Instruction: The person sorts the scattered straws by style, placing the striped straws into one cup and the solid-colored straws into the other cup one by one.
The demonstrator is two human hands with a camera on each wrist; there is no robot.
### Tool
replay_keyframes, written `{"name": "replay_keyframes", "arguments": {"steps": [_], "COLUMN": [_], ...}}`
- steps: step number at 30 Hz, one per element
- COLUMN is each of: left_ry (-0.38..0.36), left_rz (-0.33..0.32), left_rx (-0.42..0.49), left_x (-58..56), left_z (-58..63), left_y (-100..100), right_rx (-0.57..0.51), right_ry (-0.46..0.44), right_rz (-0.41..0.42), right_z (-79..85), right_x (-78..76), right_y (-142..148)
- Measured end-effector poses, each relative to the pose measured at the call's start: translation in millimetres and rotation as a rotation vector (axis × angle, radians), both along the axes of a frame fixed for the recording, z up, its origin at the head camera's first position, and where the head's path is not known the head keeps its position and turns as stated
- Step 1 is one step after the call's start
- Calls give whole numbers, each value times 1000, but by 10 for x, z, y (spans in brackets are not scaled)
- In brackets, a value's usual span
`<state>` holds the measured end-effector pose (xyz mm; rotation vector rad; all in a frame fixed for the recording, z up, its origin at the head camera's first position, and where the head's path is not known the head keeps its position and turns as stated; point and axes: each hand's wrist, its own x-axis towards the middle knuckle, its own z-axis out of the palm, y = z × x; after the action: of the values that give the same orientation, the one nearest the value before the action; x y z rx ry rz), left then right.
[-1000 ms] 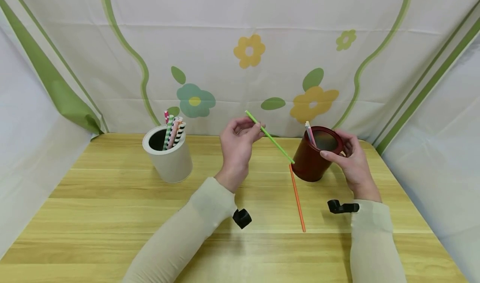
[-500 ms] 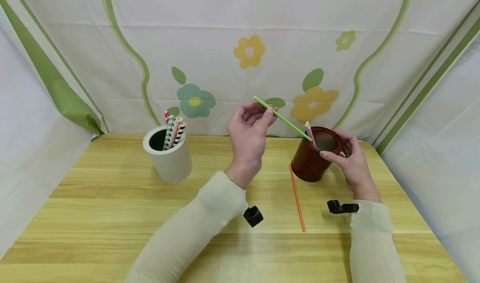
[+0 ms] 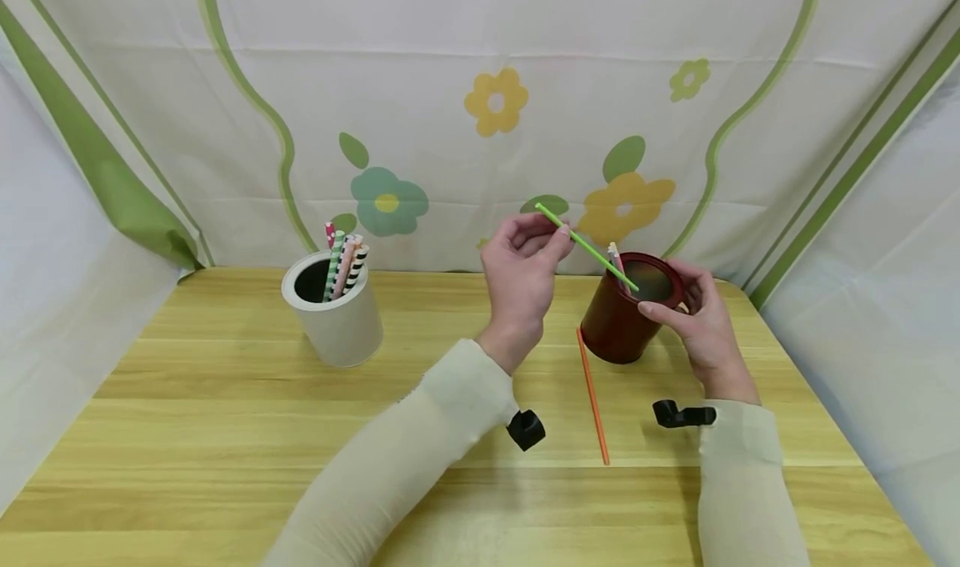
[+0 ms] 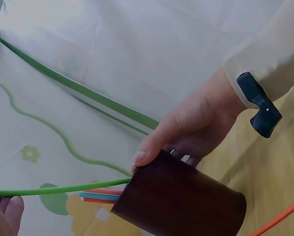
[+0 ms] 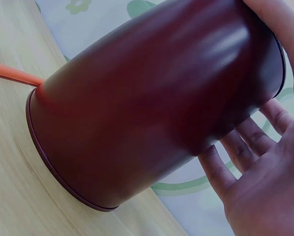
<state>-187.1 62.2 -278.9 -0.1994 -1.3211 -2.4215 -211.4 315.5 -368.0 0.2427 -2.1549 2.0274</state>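
My left hand [image 3: 521,275] pinches a green straw [image 3: 592,252] near its upper end. The straw slants down to the right, its low end over the mouth of a dark red cup [image 3: 619,321]. From the right side my right hand [image 3: 707,321] holds that cup, thumb at the rim and fingers round the far side, also plain in the right wrist view. A few thin straws [image 4: 100,196] stick out of the cup beside the green one. An orange straw [image 3: 592,396] lies on the table at the cup's foot.
A white cup [image 3: 341,333] stands at the back left, with several patterned paper straws [image 3: 345,265] leaning in it. The wooden table [image 3: 225,450] meets a flower-print curtain [image 3: 420,92] at the back, and cloth hangs at both sides.
My left hand has moved up and to the right, bringing the green straw's low end from the cup's foot to over its mouth. My right hand stays on the cup.
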Motion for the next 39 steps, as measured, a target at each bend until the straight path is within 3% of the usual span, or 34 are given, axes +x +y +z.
{"name": "replay_keyframes", "arguments": {"steps": [4,13,27,39], "left_ry": [-68,-167,-256,-267], "left_rz": [-34,-35,-18,18], "left_rx": [-13,-62,-176,-309], "left_x": [-13,-68,-171,-179], "left_z": [-33,-123,-255,-260], "left_y": [68,203,356,463], "right_rx": [0,-3,5,11], "right_ry": [3,1,6,-2], "right_rz": [-2,-1,-7,-26], "right_z": [-3,-15,-24,-7], "right_x": [6,0,-15,-12], "right_y": [10,13,12,-3]}}
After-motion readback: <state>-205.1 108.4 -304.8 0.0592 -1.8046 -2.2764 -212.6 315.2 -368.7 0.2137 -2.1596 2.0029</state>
